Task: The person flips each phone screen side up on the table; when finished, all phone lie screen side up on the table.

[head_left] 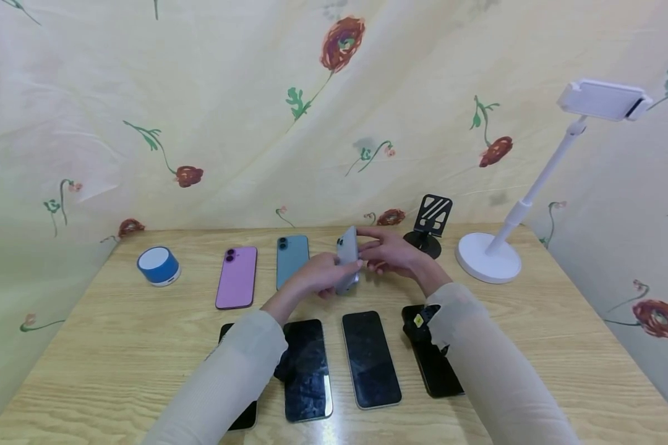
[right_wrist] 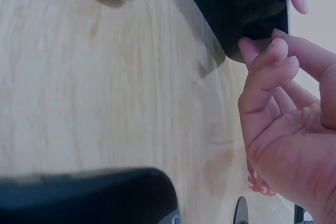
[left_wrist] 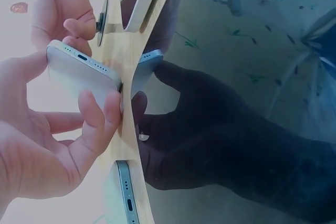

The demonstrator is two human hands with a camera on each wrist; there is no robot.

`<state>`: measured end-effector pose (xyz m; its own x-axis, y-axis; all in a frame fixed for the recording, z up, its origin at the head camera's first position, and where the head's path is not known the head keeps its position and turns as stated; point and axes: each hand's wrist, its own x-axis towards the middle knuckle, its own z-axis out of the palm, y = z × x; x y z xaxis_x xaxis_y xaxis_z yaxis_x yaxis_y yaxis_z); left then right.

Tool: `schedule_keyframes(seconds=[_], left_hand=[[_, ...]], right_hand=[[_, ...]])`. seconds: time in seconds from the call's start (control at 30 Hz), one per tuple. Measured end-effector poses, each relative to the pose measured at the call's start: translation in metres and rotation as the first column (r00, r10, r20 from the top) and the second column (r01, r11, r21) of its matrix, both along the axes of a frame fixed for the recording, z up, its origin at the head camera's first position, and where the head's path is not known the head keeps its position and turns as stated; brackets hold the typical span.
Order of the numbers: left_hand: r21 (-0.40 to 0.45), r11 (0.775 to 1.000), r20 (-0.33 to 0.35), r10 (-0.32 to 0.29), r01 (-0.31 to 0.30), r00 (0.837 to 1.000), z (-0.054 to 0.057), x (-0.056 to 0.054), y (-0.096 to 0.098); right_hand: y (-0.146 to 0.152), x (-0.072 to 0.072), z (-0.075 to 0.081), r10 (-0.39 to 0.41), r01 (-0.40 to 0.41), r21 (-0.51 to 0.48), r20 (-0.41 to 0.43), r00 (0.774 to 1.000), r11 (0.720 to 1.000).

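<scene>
– Holding what in the left grip?
– The silver phone, tilted up near the blue phone.
– And with the right grip?
– Bent-fingered at its edge; can't tell whether pinching.

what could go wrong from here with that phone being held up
The pale phone, tilted in the left grip, might slip and hit the table. The right grip, close to the black stand, could knock it when pulling back. The left sleeve, over the leftmost dark phone, may shift it.
</scene>
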<state>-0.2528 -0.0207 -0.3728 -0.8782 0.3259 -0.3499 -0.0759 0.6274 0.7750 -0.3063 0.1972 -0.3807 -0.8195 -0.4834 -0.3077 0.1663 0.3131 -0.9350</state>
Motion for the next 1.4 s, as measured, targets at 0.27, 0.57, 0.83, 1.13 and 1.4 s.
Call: schedule_keyframes(seconds=[0.27, 0.57, 0.83, 1.13, 1.4], left_hand=[[0.097, 0.995, -0.004, -0.005, 0.006, 1.0, 0.002, -0.002, -0.005], [0.118, 0.993, 0.015, 0.001, -0.003, 1.0, 0.001, -0.004, -0.006], [0.14, 0.99, 0.018, 0.019, -0.021, 1.0, 0.004, -0.001, -0.007], [0.109, 0.994, -0.075, 0.005, 0.003, 0.997, 0.007, 0.0, -0.01], [0.121, 0.993, -0.101, -0.006, 0.018, 0.995, 0.011, 0.004, -0.015]], right_hand=[[-0.008, 0.001, -0.003, 0.019, -0.019, 0.006, 0.002, 1.0, 1.0], [-0.011, 0.005, -0.006, 0.024, -0.024, 0.021, 0.009, 1.0, 0.999], [-0.014, 0.004, -0.008, 0.021, -0.021, 0.016, 0.008, 1.0, 1.0], [-0.015, 0.001, -0.013, 0.046, -0.045, 0.05, -0.024, 0.999, 0.998], [-0.02, 0.004, -0.01, 0.036, -0.022, 0.162, -0.083, 0.996, 0.986]])
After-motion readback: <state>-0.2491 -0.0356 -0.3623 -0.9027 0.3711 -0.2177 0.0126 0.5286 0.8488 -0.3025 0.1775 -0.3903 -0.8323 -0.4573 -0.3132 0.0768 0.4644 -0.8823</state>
